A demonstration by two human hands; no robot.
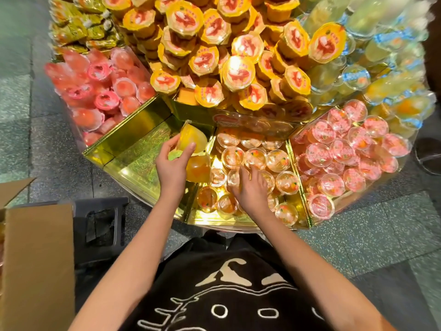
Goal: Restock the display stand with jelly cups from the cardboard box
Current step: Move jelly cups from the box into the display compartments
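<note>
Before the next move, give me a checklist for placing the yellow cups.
1. Grip: left hand holds a yellow cup by its sides: ok.
2. Room: the gold bay beside that hand shows bare floor: ok.
3. The second yellow cup just below the hand, held or lying loose: cannot tell.
4. Free helper: right hand lies on the clear cups in the middle bay: not ok.
5. Stock left in the box: only its flap shows, cannot tell.
</note>
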